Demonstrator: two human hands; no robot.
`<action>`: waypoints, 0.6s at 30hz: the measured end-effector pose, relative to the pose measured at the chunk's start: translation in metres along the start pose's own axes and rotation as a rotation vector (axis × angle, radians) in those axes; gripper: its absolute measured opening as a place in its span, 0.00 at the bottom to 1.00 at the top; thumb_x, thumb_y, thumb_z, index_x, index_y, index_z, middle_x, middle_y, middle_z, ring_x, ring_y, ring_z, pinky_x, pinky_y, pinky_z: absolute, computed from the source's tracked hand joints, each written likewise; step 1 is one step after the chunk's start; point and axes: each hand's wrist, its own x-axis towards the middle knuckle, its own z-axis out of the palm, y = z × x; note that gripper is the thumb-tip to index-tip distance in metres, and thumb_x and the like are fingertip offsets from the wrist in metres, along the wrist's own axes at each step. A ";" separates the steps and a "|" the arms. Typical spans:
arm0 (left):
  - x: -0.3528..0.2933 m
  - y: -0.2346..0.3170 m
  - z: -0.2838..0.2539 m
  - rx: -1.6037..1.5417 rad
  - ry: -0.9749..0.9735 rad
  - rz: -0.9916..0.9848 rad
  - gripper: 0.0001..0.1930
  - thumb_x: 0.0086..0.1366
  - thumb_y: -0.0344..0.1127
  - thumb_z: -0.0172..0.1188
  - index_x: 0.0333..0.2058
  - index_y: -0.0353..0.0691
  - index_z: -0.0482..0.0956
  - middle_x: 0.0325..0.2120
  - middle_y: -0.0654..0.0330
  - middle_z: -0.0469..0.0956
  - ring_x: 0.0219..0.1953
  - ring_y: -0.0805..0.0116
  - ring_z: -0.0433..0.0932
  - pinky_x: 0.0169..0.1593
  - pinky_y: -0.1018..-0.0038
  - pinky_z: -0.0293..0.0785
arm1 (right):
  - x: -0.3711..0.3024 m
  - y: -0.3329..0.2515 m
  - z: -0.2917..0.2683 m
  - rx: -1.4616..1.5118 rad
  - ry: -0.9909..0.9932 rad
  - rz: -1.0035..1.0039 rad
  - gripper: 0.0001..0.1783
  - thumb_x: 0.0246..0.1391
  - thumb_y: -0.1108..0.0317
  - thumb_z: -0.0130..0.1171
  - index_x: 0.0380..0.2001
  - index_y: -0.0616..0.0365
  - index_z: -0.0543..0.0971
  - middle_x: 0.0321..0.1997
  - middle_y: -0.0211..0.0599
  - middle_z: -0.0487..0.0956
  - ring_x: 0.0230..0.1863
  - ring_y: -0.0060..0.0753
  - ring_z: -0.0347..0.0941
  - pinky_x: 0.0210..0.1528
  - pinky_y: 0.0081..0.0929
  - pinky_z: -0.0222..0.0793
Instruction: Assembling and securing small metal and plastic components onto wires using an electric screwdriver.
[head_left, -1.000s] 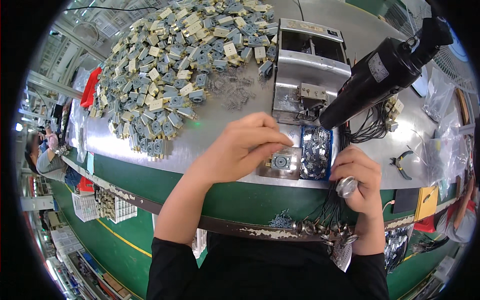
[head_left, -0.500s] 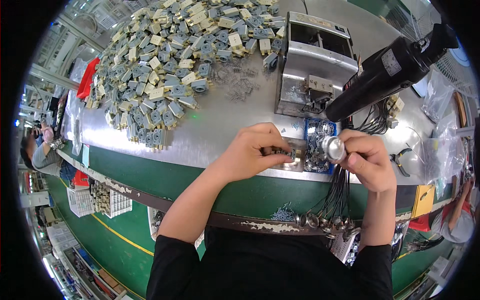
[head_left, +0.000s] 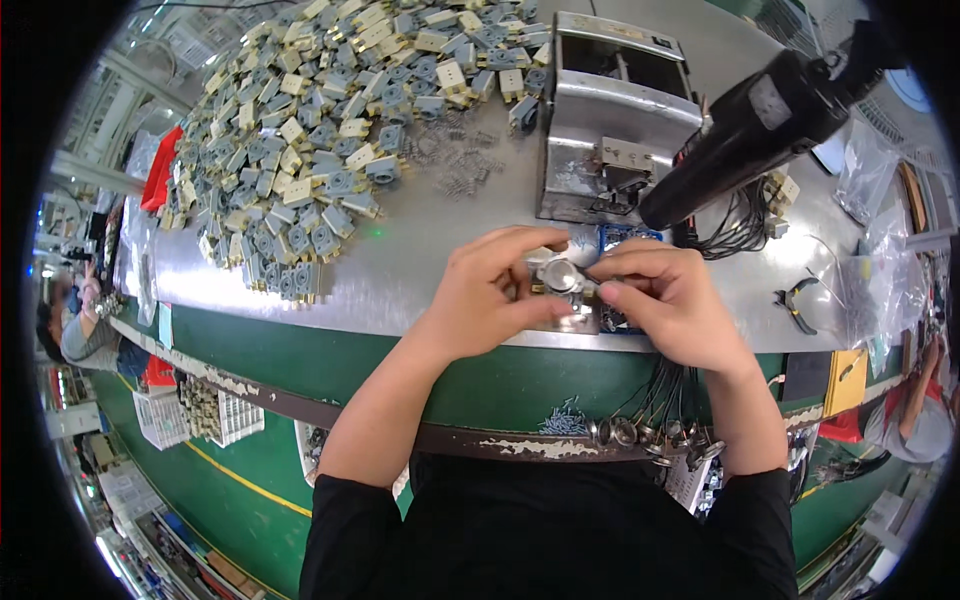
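My right hand (head_left: 665, 295) pinches a small round silver metal cap (head_left: 562, 276) with dark wires, near its wire end. The cap lies flat side up between my hands, over a small metal plate (head_left: 583, 322) at the bench's front edge. Around the cap's left side my left hand (head_left: 495, 285) has its thumb and forefinger apart; its other fingers curl and are partly hidden. Beneath my right hand is a blue tray (head_left: 612, 234) of small metal parts, mostly covered.
Grey and cream blocks (head_left: 290, 150) are heaped at the left, beside loose springs (head_left: 455, 155). A metal machine (head_left: 590, 170) and a black cylinder (head_left: 745, 140) stand beyond my hands. Pliers (head_left: 797, 303) lie right. Wired caps (head_left: 650, 432) and small screws (head_left: 565, 420) are on the near ledge.
My right hand has moved left, bringing the cap from above the blue tray to beside my left hand. My left thumb and forefinger have parted from their pinch over the metal plate.
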 end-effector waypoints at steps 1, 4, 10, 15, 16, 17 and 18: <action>0.000 0.001 0.000 -0.072 0.048 -0.022 0.22 0.54 0.28 0.76 0.49 0.36 0.84 0.45 0.56 0.84 0.32 0.76 0.79 0.32 0.80 0.74 | 0.001 0.000 0.001 0.000 0.013 -0.001 0.11 0.61 0.79 0.64 0.46 0.72 0.84 0.45 0.32 0.80 0.35 0.13 0.72 0.35 0.15 0.67; 0.001 -0.007 -0.002 0.042 0.041 0.157 0.20 0.57 0.25 0.72 0.49 0.37 0.84 0.49 0.54 0.84 0.43 0.68 0.83 0.43 0.75 0.79 | 0.002 -0.001 0.004 -0.096 0.016 -0.071 0.10 0.62 0.78 0.63 0.46 0.71 0.84 0.43 0.36 0.82 0.39 0.20 0.76 0.40 0.19 0.72; -0.001 -0.001 0.003 0.013 -0.039 0.060 0.18 0.58 0.26 0.72 0.48 0.36 0.84 0.51 0.51 0.84 0.57 0.53 0.81 0.60 0.62 0.75 | -0.001 0.009 0.007 -0.185 0.103 -0.182 0.09 0.59 0.79 0.64 0.42 0.70 0.84 0.40 0.42 0.83 0.39 0.30 0.79 0.42 0.25 0.74; -0.006 -0.016 0.014 -0.016 -0.040 0.086 0.16 0.56 0.26 0.75 0.44 0.35 0.84 0.49 0.51 0.85 0.61 0.52 0.79 0.62 0.62 0.75 | -0.006 0.013 0.013 -0.302 0.173 -0.154 0.07 0.57 0.79 0.64 0.40 0.69 0.84 0.40 0.43 0.84 0.38 0.33 0.80 0.41 0.27 0.74; -0.006 -0.017 0.015 -0.022 -0.048 0.092 0.16 0.55 0.26 0.75 0.43 0.34 0.84 0.48 0.51 0.85 0.61 0.51 0.79 0.63 0.61 0.74 | -0.007 0.014 0.014 -0.337 0.187 -0.145 0.07 0.57 0.80 0.64 0.39 0.68 0.85 0.40 0.43 0.84 0.37 0.34 0.80 0.40 0.27 0.74; -0.006 -0.018 0.015 -0.021 -0.047 0.090 0.16 0.55 0.26 0.75 0.43 0.34 0.84 0.48 0.51 0.85 0.61 0.51 0.79 0.63 0.61 0.74 | -0.007 0.015 0.015 -0.336 0.185 -0.144 0.07 0.57 0.80 0.64 0.39 0.68 0.85 0.40 0.43 0.84 0.37 0.34 0.80 0.40 0.27 0.74; -0.005 -0.019 0.015 0.014 -0.063 0.105 0.16 0.55 0.26 0.76 0.43 0.34 0.84 0.47 0.51 0.85 0.61 0.52 0.79 0.63 0.62 0.75 | -0.007 0.015 0.015 -0.358 0.185 -0.115 0.06 0.57 0.79 0.65 0.38 0.68 0.85 0.39 0.43 0.84 0.36 0.34 0.80 0.39 0.28 0.74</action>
